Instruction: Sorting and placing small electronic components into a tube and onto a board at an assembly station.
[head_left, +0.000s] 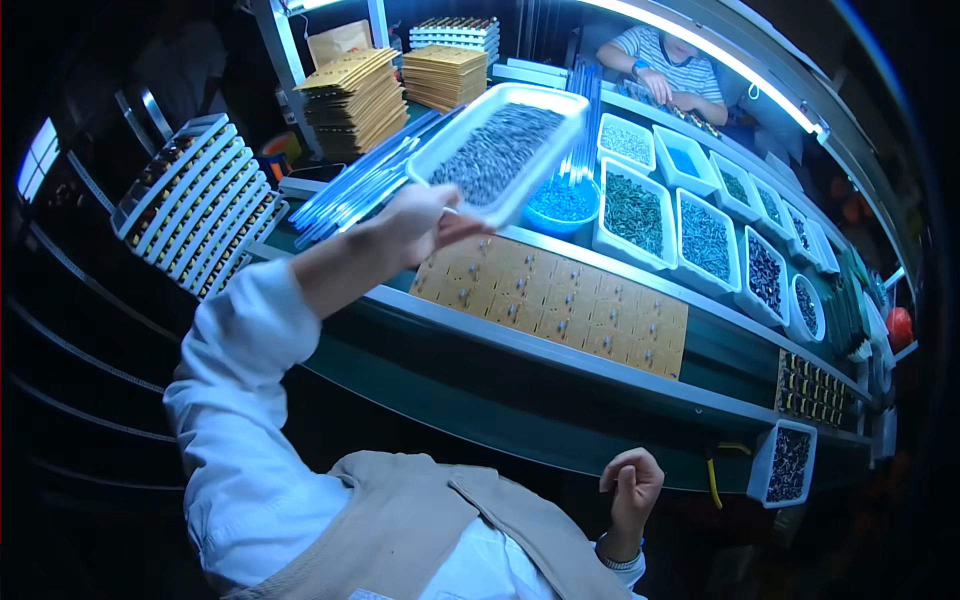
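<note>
Setting: a dim assembly line, a green conveyor bench running across under a bright strip light.

Item: white plastic tray, shallow and rectangular, heaped with small dark grey parts. Location: held up in the air above the bench, tilted, over the tan circuit panel. Held by the left hand, fingers clamped on the near rim, thumb on top. Handling, as I judge it: thin-walled and likely to flex; the loose fill makes it heavier than it looks and free to slide toward the low side. One edge grip seems marginal; a hold under the base or on both long rims would steady it.

Right hand: down by the body, fingers curled together, holding nothing I can see.

Adjacent: a blue bowl of blue parts just behind the tray; a row of white bins with green and dark parts; stacked tan boards; racked trays at left.

Beyond: another person, seated, in a striped shirt.
</note>
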